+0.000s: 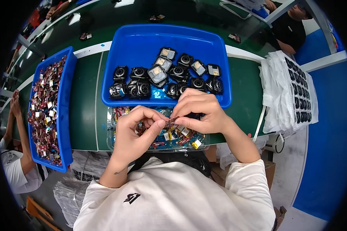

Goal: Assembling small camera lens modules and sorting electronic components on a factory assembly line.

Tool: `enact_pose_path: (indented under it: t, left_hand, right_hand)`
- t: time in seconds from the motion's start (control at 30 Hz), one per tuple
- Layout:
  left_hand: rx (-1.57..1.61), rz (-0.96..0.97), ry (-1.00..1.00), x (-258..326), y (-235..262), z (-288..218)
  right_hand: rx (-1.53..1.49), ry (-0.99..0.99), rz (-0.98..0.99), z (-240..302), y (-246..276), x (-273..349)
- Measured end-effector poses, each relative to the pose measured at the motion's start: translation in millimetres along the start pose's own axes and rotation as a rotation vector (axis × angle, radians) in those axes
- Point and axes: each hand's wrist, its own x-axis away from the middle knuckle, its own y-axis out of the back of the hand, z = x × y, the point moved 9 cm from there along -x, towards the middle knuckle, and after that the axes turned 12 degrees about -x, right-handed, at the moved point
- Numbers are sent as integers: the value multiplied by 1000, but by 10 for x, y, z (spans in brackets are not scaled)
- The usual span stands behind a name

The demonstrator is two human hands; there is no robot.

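Between the fingertips of both hands is a small red circuit board [171, 120]. My left hand [137, 129] pinches its left end, and my right hand [200, 111] grips the other end. Under my hands lies a clear plastic tray [111, 133] with many small red boards and silver-and-yellow battery cells [185, 131]. Just beyond stands a large blue bin [162, 34] with black smartwatch housings [140, 89] grouped in its near half. A few housings [157, 74] show a pale inner side; others show a round sensor back.
A long blue bin [67, 115] full of red boards with cells stands at the left. Trays of black parts in white wrapping [289, 92] are stacked at the right. Loose boards [85, 36] lie on the green table [85, 100]. Other people [291, 27] are around it.
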Motion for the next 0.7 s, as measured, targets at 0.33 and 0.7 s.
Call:
enact_pose_path:
  t: [0.33,0.7]
  left_hand:
    - [-234,29,-104,-78,-51,-167]
    - [-77,-28,-40,-17,-3,-47]
  right_hand:
    - [73,-100,64,-56,4,53]
    - [-50,-103,-126,-75,141,72]
